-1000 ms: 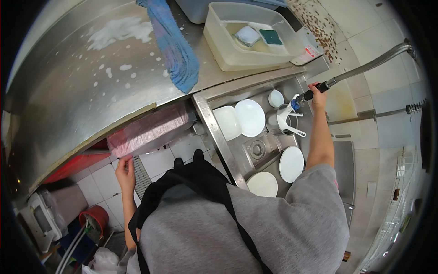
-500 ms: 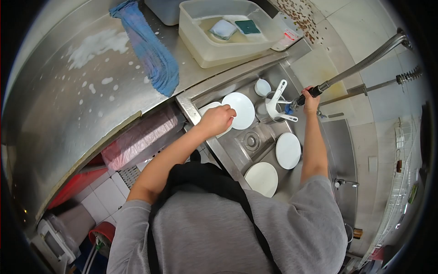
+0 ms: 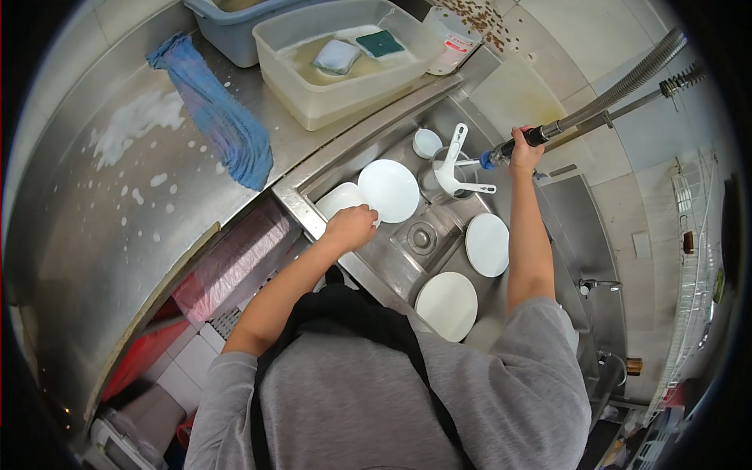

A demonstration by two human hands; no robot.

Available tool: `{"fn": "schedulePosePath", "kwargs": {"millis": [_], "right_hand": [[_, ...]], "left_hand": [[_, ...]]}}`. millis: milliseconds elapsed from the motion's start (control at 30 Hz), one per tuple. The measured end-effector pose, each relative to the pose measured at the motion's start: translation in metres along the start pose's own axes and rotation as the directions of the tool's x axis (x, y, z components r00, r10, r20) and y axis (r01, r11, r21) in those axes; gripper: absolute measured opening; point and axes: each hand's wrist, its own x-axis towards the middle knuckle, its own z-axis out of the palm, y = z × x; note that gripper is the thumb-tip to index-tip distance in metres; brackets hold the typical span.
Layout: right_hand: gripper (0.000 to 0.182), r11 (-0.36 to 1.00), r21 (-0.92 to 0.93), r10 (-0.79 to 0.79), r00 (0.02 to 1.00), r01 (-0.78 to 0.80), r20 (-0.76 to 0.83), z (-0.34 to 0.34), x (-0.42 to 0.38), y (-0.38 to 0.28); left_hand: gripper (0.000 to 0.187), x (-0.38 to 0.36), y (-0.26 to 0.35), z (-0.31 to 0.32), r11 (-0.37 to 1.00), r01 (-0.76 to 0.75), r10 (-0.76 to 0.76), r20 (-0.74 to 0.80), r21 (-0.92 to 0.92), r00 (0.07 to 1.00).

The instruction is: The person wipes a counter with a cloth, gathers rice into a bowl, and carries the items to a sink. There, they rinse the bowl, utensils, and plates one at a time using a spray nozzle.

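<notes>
My right hand (image 3: 524,153) is wrapped round the black grip of a spray nozzle (image 3: 501,152) on a steel hose. Its blue tip points left at a metal pot (image 3: 435,182) in the sink, where white-handled utensils (image 3: 448,167) stick out; a thin white streak lies between tip and pot. My left hand (image 3: 351,229) has its fingers curled at the near edge of a white dish (image 3: 341,199), partly hiding it. Just beyond that dish lies a round white plate (image 3: 388,191). A small white cup (image 3: 427,142) sits behind the pot.
Two more white plates (image 3: 446,306) (image 3: 487,244) lie in the right part of the steel sink (image 3: 296,201). On the left counter are a blue cloth (image 3: 215,117), foam, and a clear tub (image 3: 313,110) holding sponges in cloudy water. A wire rack (image 3: 677,313) hangs at right.
My left hand has shifted from the round plate's edge toward me and left, onto the dish's near edge. My right hand still holds the spray nozzle. The whole view has turned slightly.
</notes>
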Motion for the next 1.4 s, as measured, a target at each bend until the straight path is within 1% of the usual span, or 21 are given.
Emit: {"fn": "schedulePosePath", "kwargs": {"millis": [67,133,200,300,400,467,500,567,600,667,700,767,800,867,900,967,1100,1233,1300,1400], "right_hand": [[0.013,0.998,-0.061,-0.034,0.999,0.033,-0.014,-0.001,0.006,0.005],[0.014,0.997,-0.061,-0.038,0.999,0.037,-0.027,-0.001,0.008,0.006],[0.014,0.997,-0.062,-0.044,0.998,0.041,-0.037,0.001,0.008,0.004],[0.014,0.999,-0.034,-0.022,1.0,0.022,-0.016,0.001,0.008,0.006],[0.015,0.999,-0.032,-0.034,0.998,0.033,-0.05,0.007,0.006,0.001],[0.014,0.999,0.053,-0.004,0.994,0.01,-0.111,0.01,0.005,-0.008],[0.014,0.998,0.055,-0.003,0.994,0.009,-0.109,0.009,0.008,-0.006],[0.014,0.992,-0.06,-0.119,0.984,0.112,-0.131,0.011,0.016,-0.007],[0.014,0.992,-0.057,-0.12,0.984,0.114,-0.128,0.014,0.017,-0.01],[0.015,0.994,0.072,-0.075,0.99,0.084,-0.121,0.019,0.019,-0.02],[0.015,0.994,0.072,-0.075,0.99,0.084,-0.119,0.02,0.021,-0.019],[0.014,0.998,0.004,-0.057,0.998,0.057,-0.037,0.024,0.024,-0.018],[0.014,0.998,0.005,-0.058,0.998,0.058,-0.035,0.025,0.022,-0.019],[0.013,0.996,0.089,0.005,1.0,-0.003,-0.025,0.029,0.017,-0.021],[0.013,0.996,0.091,0.007,1.0,-0.005,-0.018,0.03,0.014,-0.02],[0.014,0.999,-0.019,0.029,1.0,-0.029,-0.007,0.025,0.009,-0.014],[0.015,0.998,-0.014,0.066,0.998,-0.066,-0.015,0.016,-0.004,0.0],[0.015,0.998,0.017,0.066,0.998,-0.066,-0.024,0.007,-0.014,0.005],[0.016,0.996,0.025,0.089,0.995,-0.088,-0.049,0.003,-0.017,0.007],[0.016,0.997,0.003,0.074,0.996,-0.074,-0.055,-0.004,-0.02,0.009]], "left_hand": [[0.021,0.001,-0.001,0.0,1.0,-0.006,0.006,0.003,0.004,1.0],[0.021,0.0,-0.001,0.001,1.0,-0.011,0.011,0.006,0.002,1.0],[0.017,-0.001,0.0,-0.001,0.999,-0.022,0.021,-0.038,-0.028,0.999],[0.017,-0.001,0.001,-0.001,0.999,-0.014,0.013,-0.038,-0.037,0.999],[0.018,0.0,-0.001,0.0,1.0,0.006,-0.006,-0.021,-0.016,1.0],[0.018,0.0,0.0,-0.002,1.0,0.011,-0.011,-0.022,-0.015,1.0],[0.018,-0.001,0.0,-0.002,1.0,0.012,-0.012,-0.016,-0.013,1.0],[0.018,-0.003,0.0,-0.002,1.0,0.01,-0.01,-0.029,-0.018,1.0],[0.018,-0.003,0.0,-0.003,1.0,0.005,-0.006,-0.041,-0.026,0.999],[0.018,-0.001,0.0,-0.001,1.0,0.01,-0.011,-0.042,-0.021,0.999],[0.018,0.0,-0.001,0.0,1.0,0.012,-0.013,-0.039,-0.015,0.999],[0.018,0.0,0.0,0.001,1.0,0.021,-0.022,-0.037,-0.016,0.999],[0.018,-0.001,0.0,0.0,0.999,0.03,-0.031,-0.037,-0.015,0.999],[0.018,-0.001,-0.001,0.0,0.999,0.03,-0.031,-0.045,-0.023,0.999],[0.018,-0.002,-0.001,0.001,0.999,0.027,-0.029,-0.05,-0.032,0.998],[0.018,-0.001,-0.001,0.002,0.999,0.033,-0.035,-0.054,-0.032,0.998],[0.019,-0.003,-0.001,0.001,0.999,0.02,-0.022,-0.073,-0.038,0.997],[0.018,-0.004,-0.002,0.002,0.999,0.013,-0.018,-0.096,-0.05,0.995],[0.018,-0.004,-0.002,0.001,0.998,0.017,-0.022,-0.098,-0.053,0.995],[0.019,-0.003,-0.002,0.002,0.998,0.012,-0.018,-0.096,-0.057,0.995]]}}
